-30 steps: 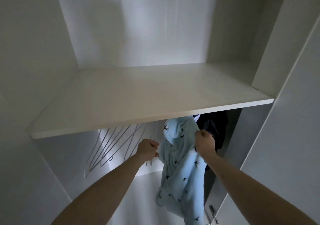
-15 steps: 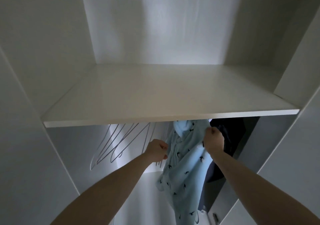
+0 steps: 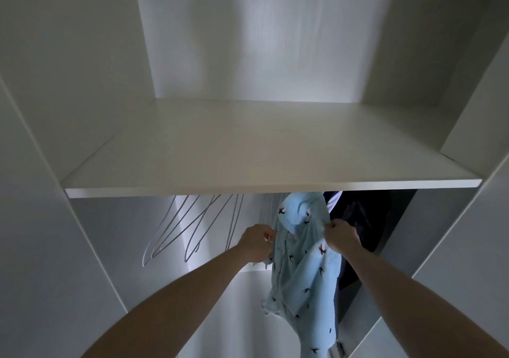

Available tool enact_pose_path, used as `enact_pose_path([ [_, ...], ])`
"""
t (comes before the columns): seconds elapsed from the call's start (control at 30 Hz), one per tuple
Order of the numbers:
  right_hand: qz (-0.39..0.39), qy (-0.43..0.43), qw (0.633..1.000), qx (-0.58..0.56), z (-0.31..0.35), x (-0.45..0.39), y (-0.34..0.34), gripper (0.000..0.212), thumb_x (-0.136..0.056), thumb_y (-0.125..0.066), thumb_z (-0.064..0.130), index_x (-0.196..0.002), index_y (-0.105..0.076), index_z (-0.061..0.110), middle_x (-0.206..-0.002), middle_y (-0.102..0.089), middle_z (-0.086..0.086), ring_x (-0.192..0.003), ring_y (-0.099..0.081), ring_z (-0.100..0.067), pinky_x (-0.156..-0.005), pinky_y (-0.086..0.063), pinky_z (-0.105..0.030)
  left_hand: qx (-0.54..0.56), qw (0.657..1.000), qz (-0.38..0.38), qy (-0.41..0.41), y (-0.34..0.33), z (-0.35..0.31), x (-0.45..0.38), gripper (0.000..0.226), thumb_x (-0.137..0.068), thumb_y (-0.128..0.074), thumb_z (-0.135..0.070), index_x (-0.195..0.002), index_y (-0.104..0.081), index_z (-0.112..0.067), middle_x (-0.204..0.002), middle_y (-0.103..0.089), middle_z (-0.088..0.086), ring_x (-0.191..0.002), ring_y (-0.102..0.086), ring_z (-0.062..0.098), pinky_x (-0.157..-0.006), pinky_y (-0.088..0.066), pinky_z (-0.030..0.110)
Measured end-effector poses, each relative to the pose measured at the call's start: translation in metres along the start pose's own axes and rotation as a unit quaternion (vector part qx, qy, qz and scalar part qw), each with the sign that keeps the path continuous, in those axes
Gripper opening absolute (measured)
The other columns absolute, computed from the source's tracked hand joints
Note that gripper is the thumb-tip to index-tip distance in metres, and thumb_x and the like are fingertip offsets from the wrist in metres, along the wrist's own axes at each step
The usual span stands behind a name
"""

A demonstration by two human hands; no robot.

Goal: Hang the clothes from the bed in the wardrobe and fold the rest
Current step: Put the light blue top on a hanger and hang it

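Both your hands stay put: right hand (image 3: 340,237) pinches the blue shirt (image 3: 301,261), left hand (image 3: 257,243) grips its edge; release early and it slips off.

- A shelf (image 3: 270,148) spans the wardrobe (image 3: 55,109).
- Under it, empty hangers (image 3: 192,228) hang left, a shirt (image 3: 303,261) in the middle, a jacket (image 3: 366,220) right.
- Left hand (image 3: 256,243) and right hand (image 3: 341,235) flank the shirt.

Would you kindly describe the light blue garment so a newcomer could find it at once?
Look under the white wardrobe shelf. The light blue garment hangs there between the empty wire hangers and a dark garment. It alone is pale blue with small dark bird-like prints, held by both hands.
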State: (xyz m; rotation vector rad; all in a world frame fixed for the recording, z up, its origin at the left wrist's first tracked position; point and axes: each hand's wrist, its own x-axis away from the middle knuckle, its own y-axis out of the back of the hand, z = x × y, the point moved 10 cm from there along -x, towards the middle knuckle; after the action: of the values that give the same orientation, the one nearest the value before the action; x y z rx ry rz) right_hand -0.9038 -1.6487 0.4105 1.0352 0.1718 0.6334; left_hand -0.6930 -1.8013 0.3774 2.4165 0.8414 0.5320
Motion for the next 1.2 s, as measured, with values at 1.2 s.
enact_pose_path([
  [1.2,-0.119,-0.123,0.939,-0.297,-0.134,0.29,-0.029,0.04,-0.094,-0.071,0.016,-0.126,-0.057,0.036,-0.124,-0.06,0.022,-0.108,-0.06,0.002,-0.086,-0.051,-0.024,-0.092,0.973,0.174,-0.123,-0.066,-0.007,0.122,0.025,-0.095,-0.064,-0.024,-0.117,-0.06,-0.034,-0.106,-0.063,-0.013,-0.088,-0.065,0.001,-0.076,-0.047,0.022],
])
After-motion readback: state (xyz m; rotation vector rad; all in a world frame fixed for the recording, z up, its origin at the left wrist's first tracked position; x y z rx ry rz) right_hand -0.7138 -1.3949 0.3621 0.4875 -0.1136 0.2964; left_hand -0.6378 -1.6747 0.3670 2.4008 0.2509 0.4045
